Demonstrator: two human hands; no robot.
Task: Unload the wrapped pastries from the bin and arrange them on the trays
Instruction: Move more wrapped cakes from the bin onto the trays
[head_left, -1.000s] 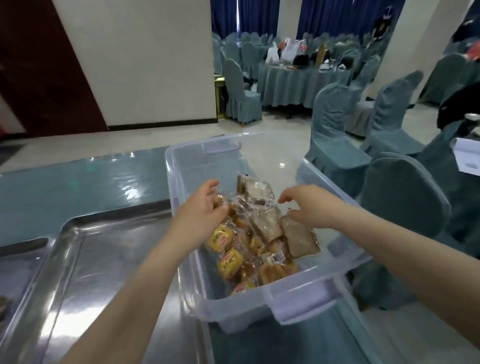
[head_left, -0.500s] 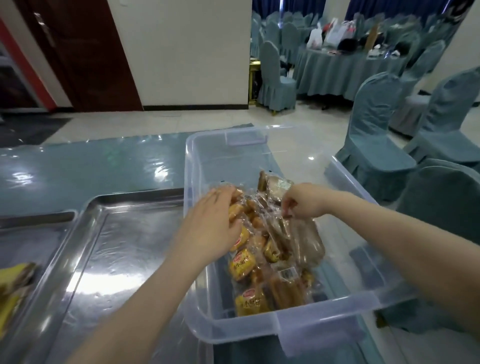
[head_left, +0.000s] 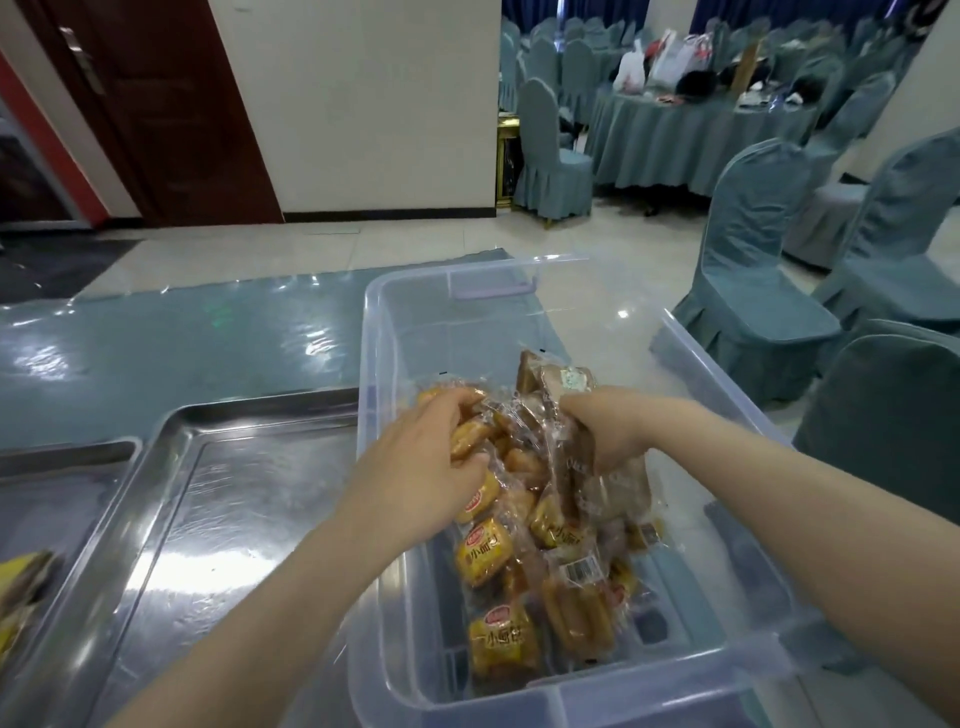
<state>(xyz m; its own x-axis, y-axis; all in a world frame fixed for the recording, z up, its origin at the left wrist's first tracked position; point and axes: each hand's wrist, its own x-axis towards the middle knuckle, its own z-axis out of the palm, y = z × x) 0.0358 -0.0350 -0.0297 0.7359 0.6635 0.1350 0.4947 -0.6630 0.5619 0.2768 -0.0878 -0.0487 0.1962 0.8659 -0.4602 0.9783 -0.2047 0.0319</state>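
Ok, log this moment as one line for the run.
stage: grabbing | left hand: grips yellow wrapped pastries | right hand: grips brown wrapped pastries | bin: part full | tray: bare

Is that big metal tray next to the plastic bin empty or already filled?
Empty: the metal tray shows only bare shiny steel. The wrapped pastries are in the bin.

A banquet room: cream wall (head_left: 363, 104), dark door (head_left: 156, 104), covered chairs (head_left: 748, 270) (teal), tiled floor (head_left: 311, 254).
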